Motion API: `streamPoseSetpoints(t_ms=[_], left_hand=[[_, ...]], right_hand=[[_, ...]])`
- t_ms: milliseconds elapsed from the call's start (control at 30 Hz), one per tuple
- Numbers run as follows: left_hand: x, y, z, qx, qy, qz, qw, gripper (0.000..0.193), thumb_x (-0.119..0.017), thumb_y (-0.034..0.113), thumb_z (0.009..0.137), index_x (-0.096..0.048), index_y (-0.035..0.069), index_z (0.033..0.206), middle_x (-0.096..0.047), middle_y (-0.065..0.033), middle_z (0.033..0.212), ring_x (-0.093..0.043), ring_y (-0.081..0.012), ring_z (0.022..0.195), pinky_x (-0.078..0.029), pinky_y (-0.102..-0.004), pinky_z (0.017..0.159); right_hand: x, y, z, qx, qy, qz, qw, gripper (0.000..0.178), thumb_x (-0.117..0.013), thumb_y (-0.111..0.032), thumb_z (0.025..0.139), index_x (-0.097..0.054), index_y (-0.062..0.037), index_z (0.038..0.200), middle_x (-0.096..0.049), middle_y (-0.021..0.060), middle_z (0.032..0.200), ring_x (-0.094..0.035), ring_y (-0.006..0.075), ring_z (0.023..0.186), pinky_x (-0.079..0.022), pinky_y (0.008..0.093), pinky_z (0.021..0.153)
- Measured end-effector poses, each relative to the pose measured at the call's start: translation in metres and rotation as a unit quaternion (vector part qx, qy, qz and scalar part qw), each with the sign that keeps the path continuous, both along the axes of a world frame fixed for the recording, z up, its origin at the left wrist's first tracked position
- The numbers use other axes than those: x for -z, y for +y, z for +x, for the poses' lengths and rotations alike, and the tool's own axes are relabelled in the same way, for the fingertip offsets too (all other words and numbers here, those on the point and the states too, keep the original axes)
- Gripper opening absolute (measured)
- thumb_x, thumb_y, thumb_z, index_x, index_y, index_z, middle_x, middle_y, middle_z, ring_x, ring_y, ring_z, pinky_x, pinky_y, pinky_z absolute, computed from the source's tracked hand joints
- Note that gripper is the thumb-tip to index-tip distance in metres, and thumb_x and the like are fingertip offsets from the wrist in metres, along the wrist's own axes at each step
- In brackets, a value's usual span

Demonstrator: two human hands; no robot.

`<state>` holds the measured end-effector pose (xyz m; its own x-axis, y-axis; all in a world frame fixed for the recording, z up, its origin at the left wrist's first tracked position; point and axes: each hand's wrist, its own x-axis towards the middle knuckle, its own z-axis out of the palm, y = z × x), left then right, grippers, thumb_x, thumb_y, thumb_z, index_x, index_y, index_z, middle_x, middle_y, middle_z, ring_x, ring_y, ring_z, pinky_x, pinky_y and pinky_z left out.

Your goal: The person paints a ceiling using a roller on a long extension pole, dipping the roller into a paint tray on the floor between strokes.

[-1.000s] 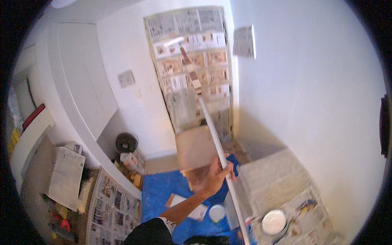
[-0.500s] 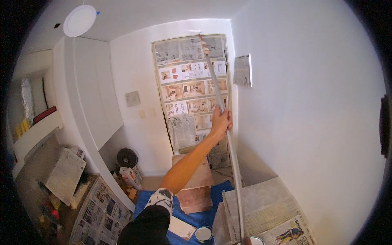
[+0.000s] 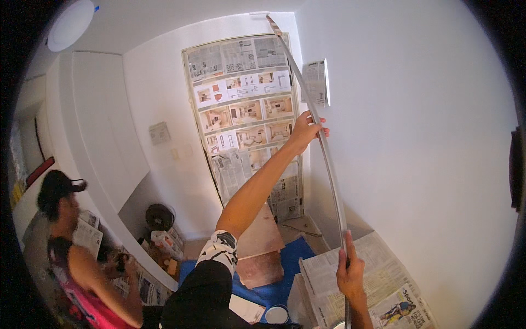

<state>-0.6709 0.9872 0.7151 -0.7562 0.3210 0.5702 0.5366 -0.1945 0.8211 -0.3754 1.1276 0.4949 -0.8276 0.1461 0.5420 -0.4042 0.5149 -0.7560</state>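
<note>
A long metal pole (image 3: 332, 178) slants upward in front of me, tipped with a paint roller (image 3: 259, 13) that meets the white wall near the ceiling, above the paper-covered door (image 3: 239, 57). My left hand (image 3: 309, 131) is stretched out far and closed around the pole's middle. Lower down, my right hand (image 3: 351, 271) grips the same pole, its index finger lying along the shaft. The pole's bottom end runs out of the picture. Brownish-and-white wrapping (image 3: 275, 26) covers the pole just below the roller.
At the left, a person in a black cap (image 3: 90, 263) holds a small dark object. Newspaper covers a surface (image 3: 367, 263) at the lower right. A paint can (image 3: 276, 314) stands near a blue floor sheet (image 3: 298, 255) with brown boards (image 3: 260, 268) on it. A round ceiling light (image 3: 71, 24) hangs upper left.
The roller has gone up toward the ceiling, and my left hand has moved up and right with the pole. My right hand has come into view. A person has appeared at the left.
</note>
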Motion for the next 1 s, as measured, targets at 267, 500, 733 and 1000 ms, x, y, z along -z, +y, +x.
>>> streamPoseSetpoints(t_ms=[267,500,733,1000], left_hand=[[-0.03,0.001,-0.059,0.018,0.008,0.018,1.0,0.039,-0.053,-0.009,0.085,-0.041,-0.01,0.122,-0.054,-0.0178,0.113,-0.065,-0.0298,0.09,-0.061,-0.0414,0.081],[-0.065,0.004,-0.093,-0.014,-0.007,0.018,1.0,0.04,-0.053,-0.007,0.086,-0.042,-0.009,0.124,-0.055,-0.0172,0.111,-0.065,-0.029,0.09,-0.059,-0.0417,0.081],[-0.104,0.009,-0.146,0.019,0.007,0.007,1.0,0.044,-0.053,-0.006,0.087,-0.039,-0.008,0.128,-0.056,-0.0143,0.111,-0.064,-0.0264,0.09,-0.057,-0.0399,0.081],[-0.116,0.033,-0.138,0.042,0.017,0.017,0.999,0.053,-0.057,0.003,0.092,-0.03,-0.008,0.136,-0.056,-0.0142,0.11,-0.064,-0.0241,0.091,-0.055,-0.0386,0.082]], right_hand=[[-0.032,0.001,-0.068,0.0,0.029,-0.002,1.0,0.043,-0.047,-0.014,0.1,-0.045,-0.0095,0.142,-0.036,0.0072,0.055,-0.034,0.0117,0.049,-0.034,0.0277,0.049],[-0.055,0.009,-0.123,0.006,0.105,0.024,0.994,0.041,-0.046,-0.017,0.101,-0.047,-0.0074,0.14,-0.034,0.0026,0.057,-0.033,0.0098,0.052,-0.034,0.0259,0.05],[-0.087,0.017,-0.165,-0.007,0.067,-0.006,0.998,0.041,-0.047,-0.018,0.101,-0.047,-0.01,0.141,-0.036,0.0025,0.057,-0.034,0.0106,0.051,-0.035,0.028,0.049],[-0.098,0.04,-0.171,0.003,0.065,-0.02,0.998,0.04,-0.048,-0.019,0.1,-0.048,-0.0133,0.14,-0.042,0.0106,0.055,-0.041,0.0143,0.049,-0.042,0.0299,0.052]])
